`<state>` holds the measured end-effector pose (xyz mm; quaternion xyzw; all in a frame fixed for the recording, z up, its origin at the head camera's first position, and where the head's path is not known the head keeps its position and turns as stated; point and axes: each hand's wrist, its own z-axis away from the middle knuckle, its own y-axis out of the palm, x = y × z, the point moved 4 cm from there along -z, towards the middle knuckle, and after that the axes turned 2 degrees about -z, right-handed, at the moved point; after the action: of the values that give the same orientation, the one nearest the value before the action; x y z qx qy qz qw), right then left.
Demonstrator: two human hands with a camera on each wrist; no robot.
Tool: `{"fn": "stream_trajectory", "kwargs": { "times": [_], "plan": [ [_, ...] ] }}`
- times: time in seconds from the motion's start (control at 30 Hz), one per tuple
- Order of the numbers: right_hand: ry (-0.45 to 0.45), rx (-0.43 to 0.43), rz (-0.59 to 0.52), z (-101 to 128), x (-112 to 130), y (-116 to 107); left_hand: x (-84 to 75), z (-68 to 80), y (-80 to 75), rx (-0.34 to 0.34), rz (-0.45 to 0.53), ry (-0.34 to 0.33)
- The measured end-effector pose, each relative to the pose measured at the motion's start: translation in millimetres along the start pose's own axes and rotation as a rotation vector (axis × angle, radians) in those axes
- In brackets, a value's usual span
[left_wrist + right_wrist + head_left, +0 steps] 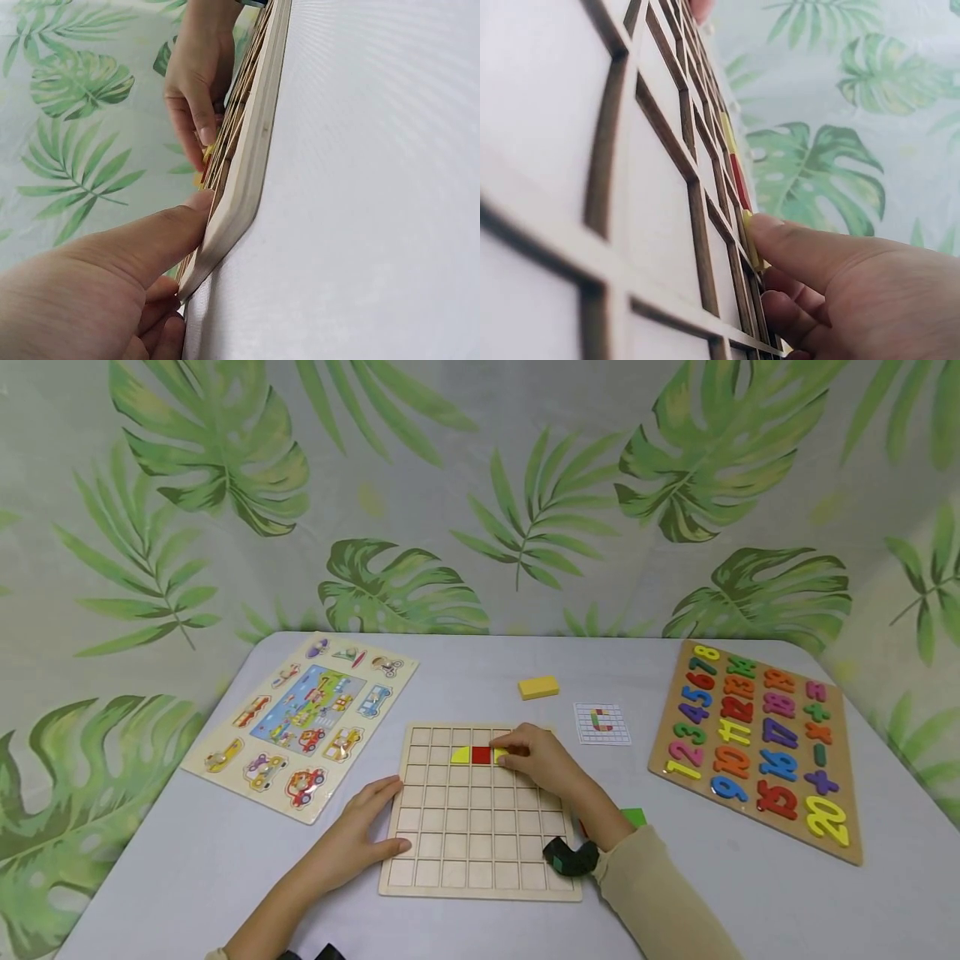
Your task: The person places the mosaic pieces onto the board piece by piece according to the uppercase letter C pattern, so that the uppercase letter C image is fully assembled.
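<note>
A wooden grid board (480, 846) lies in front of me. In one of its upper rows sit a yellow quarter-round block (461, 756) and, right beside it, a red square block (481, 756). My right hand (542, 762) pinches another yellow block (751, 238) at the cell to the right of the red one; fingers cover much of it. My left hand (358, 828) rests along the board's left edge, its thumb (169, 234) lying over the rim and its other fingers against the side.
A pattern card (602, 724) and a yellow box-shaped block (538, 687) lie behind the board. A vehicle puzzle (258, 706) is at left, a number puzzle (757, 752) at right. Green (633, 817) and red pieces show partly behind the right forearm.
</note>
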<state>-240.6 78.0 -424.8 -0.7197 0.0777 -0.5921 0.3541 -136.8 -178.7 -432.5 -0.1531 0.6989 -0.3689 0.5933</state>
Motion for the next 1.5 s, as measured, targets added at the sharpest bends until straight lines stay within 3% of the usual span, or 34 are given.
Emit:
{"fn": "stream_trajectory", "kwargs": {
  "times": [0.13, 0.33, 0.5, 0.7, 0.83, 1.07, 1.5],
  "plan": [
    [0.026, 0.026, 0.011, 2, 1, 1, 0.0, 0.4, -0.2, -0.001, -0.001, 0.001],
    [-0.002, 0.022, -0.082, 5, 8, -9, 1.6, -0.4, 1.2, 0.001, 0.002, 0.000],
    [-0.085, -0.002, -0.149, 15, 25, -32, 1.4, -0.5, 2.1, 0.002, 0.000, -0.002],
    [-0.150, -0.054, -0.071, 49, 32, -65, -0.9, -0.9, 1.4, 0.004, 0.001, -0.003],
    [-0.146, -0.064, 0.003, 80, 18, -81, -1.0, -1.1, 0.9, 0.002, -0.005, -0.001],
    [-0.024, -0.047, 0.079, 120, -19, -94, 0.3, -0.8, 0.3, -0.004, -0.016, 0.008],
    [0.086, 0.040, 0.098, 144, -58, -92, 0.7, -0.2, 0.1, 0.004, -0.016, -0.003]
  ]
}}
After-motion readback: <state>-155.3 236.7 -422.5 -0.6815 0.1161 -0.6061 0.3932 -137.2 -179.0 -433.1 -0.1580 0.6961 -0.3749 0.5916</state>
